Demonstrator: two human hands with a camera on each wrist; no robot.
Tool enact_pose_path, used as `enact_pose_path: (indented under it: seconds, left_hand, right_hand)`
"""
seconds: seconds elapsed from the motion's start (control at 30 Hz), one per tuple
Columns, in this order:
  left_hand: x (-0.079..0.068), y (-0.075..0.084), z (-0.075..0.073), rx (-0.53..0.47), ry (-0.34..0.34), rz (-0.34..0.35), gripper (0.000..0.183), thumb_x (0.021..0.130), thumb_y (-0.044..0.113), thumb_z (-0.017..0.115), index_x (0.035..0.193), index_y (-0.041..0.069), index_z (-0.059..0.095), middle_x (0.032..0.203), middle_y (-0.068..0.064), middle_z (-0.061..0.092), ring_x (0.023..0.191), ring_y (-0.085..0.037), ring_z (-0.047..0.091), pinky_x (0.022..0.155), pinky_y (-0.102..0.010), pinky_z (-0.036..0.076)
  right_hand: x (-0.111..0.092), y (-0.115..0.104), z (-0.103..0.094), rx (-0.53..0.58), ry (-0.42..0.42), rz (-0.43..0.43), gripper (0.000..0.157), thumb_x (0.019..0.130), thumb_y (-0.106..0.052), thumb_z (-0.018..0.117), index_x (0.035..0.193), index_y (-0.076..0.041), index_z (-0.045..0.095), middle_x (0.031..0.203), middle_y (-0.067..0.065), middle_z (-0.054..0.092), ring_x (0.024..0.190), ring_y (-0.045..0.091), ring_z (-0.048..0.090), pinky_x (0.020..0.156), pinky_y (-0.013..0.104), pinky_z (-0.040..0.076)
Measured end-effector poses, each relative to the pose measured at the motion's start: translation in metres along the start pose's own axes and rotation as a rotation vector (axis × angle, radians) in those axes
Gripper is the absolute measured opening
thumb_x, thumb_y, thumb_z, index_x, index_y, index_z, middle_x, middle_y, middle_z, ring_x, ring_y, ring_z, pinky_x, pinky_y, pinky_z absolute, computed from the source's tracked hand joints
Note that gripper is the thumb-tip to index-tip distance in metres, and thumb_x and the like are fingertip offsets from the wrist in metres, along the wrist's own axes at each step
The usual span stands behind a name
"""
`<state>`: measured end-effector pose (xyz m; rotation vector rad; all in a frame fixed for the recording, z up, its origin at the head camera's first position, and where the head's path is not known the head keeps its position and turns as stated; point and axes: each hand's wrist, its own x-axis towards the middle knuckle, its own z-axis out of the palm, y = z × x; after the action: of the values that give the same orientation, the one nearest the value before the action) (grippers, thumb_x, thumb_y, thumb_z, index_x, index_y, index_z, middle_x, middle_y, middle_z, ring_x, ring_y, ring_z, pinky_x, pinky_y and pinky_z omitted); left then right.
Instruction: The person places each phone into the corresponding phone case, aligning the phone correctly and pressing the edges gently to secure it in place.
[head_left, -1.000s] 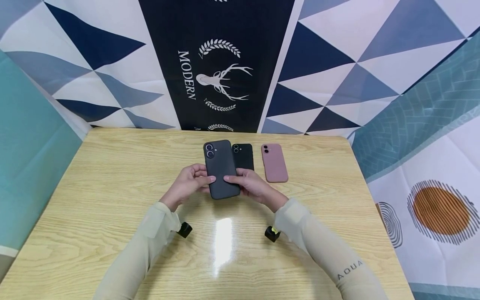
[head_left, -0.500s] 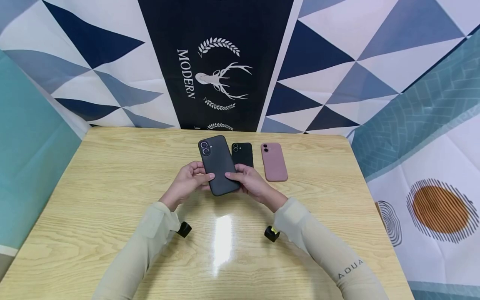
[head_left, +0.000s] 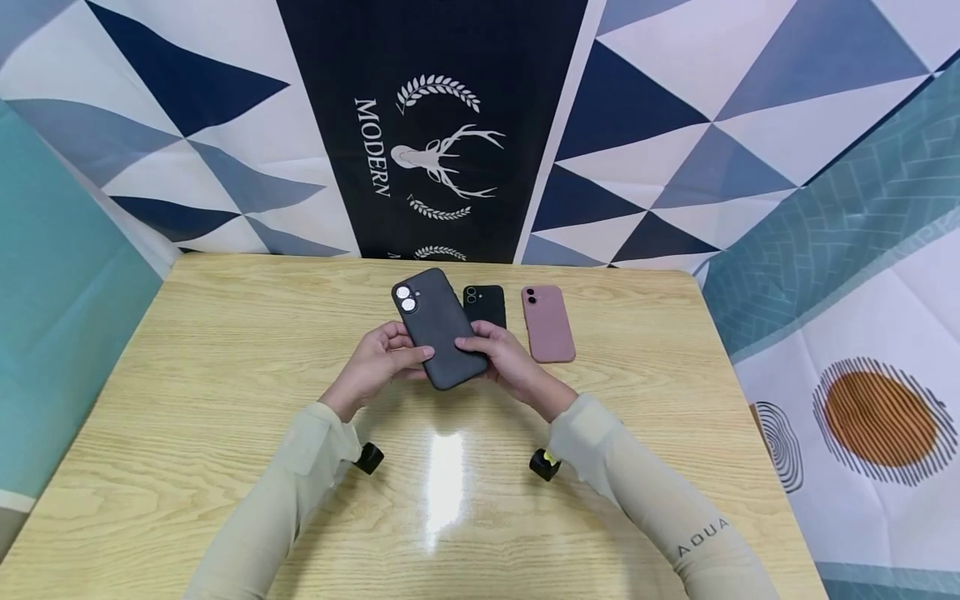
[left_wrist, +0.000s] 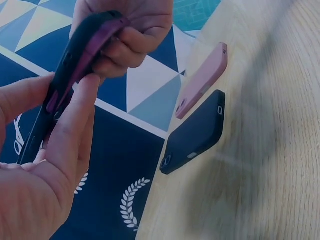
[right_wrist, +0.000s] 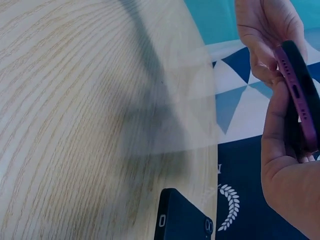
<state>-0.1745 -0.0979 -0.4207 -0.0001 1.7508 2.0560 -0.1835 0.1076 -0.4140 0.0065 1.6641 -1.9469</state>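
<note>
Both hands hold a phone in a black case (head_left: pixel 442 325) above the table, its back turned upward and its top tilted left. My left hand (head_left: pixel 375 362) pinches the left edge, thumb on the back and fingers beneath. My right hand (head_left: pixel 510 362) grips the lower right edge with its thumb on the back. Along the case's open side, the phone's purple frame (left_wrist: pixel 96 47) shows in the left wrist view. The right wrist view shows the purple bottom edge (right_wrist: pixel 299 107) with port and speaker holes, outside the black case wall. The screen side is hidden in the head view.
A smaller-looking black phone or case (head_left: pixel 486 304) lies behind the right hand, partly covered. To its right is a pink phone or case (head_left: pixel 549 325). The wooden table (head_left: pixel 247 350) meets a patterned cloth wall (head_left: pixel 637 125) at its far edge.
The cased phone has turned anticlockwise, its top swinging left and its bottom right. The right thumb has shifted slightly right and up with it. The camera lenses now look bright white.
</note>
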Motion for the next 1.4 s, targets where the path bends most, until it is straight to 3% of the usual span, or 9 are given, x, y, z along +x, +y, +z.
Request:
enact_pose_path:
  seconds: [0.13, 0.37, 0.53, 0.77, 0.9, 1.03, 1.2, 1.4]
  left_hand:
    - [-0.001, 0.0, -0.001, -0.009, -0.042, 0.008, 0.029, 0.086, 0.003, 0.064, 0.111, -0.001, 0.049, 0.085, -0.002, 0.063, 0.075, -0.014, 0.068, 0.08, -0.042, 0.056]
    - [-0.003, 0.0, -0.005, -0.019, -0.086, -0.009, 0.015, 0.095, 0.018, 0.053, 0.098, 0.004, 0.055, 0.076, -0.001, 0.069, 0.069, -0.014, 0.068, 0.071, -0.036, 0.059]
    - [-0.004, 0.001, -0.009, -0.042, -0.083, -0.007, 0.022, 0.097, 0.026, 0.051, 0.09, 0.005, 0.057, 0.072, -0.003, 0.07, 0.068, -0.015, 0.069, 0.07, -0.038, 0.059]
    - [-0.007, 0.005, -0.018, -0.164, -0.042, 0.022, 0.036, 0.098, 0.037, 0.047, 0.094, 0.004, 0.059, 0.069, -0.005, 0.07, 0.063, -0.017, 0.069, 0.065, -0.035, 0.059]
    - [-0.008, 0.006, -0.022, -0.204, -0.072, 0.038, 0.037, 0.099, 0.037, 0.043, 0.094, 0.006, 0.062, 0.069, -0.005, 0.071, 0.061, -0.017, 0.069, 0.063, -0.034, 0.059]
    - [-0.009, 0.007, -0.022, -0.185, -0.085, 0.053, 0.031, 0.101, 0.03, 0.041, 0.095, 0.006, 0.061, 0.07, -0.004, 0.072, 0.06, -0.016, 0.069, 0.061, -0.032, 0.059]
    - [-0.01, 0.005, -0.023, -0.128, -0.069, 0.096, 0.029, 0.101, 0.025, 0.038, 0.098, 0.003, 0.056, 0.071, -0.001, 0.072, 0.059, -0.015, 0.069, 0.062, -0.03, 0.059]
    - [-0.009, 0.001, -0.023, -0.14, -0.028, 0.146, 0.029, 0.101, 0.027, 0.04, 0.097, 0.003, 0.057, 0.072, -0.001, 0.071, 0.061, -0.015, 0.069, 0.063, -0.03, 0.059]
  right_hand:
    - [-0.002, -0.003, -0.001, 0.019, -0.007, -0.017, 0.015, 0.093, -0.012, 0.05, 0.107, -0.006, 0.051, 0.085, -0.002, 0.064, 0.07, 0.007, 0.067, 0.064, 0.022, 0.056]
    - [-0.005, -0.005, -0.004, 0.05, -0.042, -0.055, 0.008, 0.091, -0.011, 0.05, 0.098, -0.008, 0.053, 0.079, -0.002, 0.065, 0.065, 0.006, 0.066, 0.06, 0.02, 0.055]
    - [-0.005, -0.005, -0.005, 0.061, -0.057, -0.061, 0.007, 0.09, -0.008, 0.049, 0.095, -0.008, 0.052, 0.075, -0.003, 0.065, 0.063, 0.006, 0.066, 0.057, 0.019, 0.055]
    - [-0.007, -0.005, -0.008, 0.084, -0.102, -0.065, 0.011, 0.089, -0.004, 0.046, 0.094, -0.008, 0.055, 0.076, -0.003, 0.065, 0.062, 0.005, 0.067, 0.058, 0.018, 0.055]
    - [-0.007, -0.004, -0.01, 0.069, -0.13, -0.064, 0.013, 0.089, -0.002, 0.046, 0.097, -0.006, 0.055, 0.077, -0.002, 0.067, 0.064, 0.005, 0.067, 0.059, 0.018, 0.055]
    - [-0.008, -0.004, -0.01, 0.044, -0.151, -0.067, 0.012, 0.088, -0.002, 0.046, 0.094, -0.006, 0.056, 0.076, -0.002, 0.067, 0.064, 0.005, 0.067, 0.059, 0.018, 0.055]
    - [-0.008, -0.007, -0.01, 0.055, -0.163, -0.047, 0.016, 0.091, -0.004, 0.044, 0.092, -0.008, 0.06, 0.076, -0.003, 0.069, 0.064, 0.005, 0.067, 0.059, 0.018, 0.055]
    - [-0.006, -0.008, -0.012, 0.079, -0.136, -0.026, 0.02, 0.095, -0.012, 0.044, 0.092, -0.012, 0.064, 0.076, -0.005, 0.069, 0.067, 0.004, 0.067, 0.061, 0.019, 0.056]
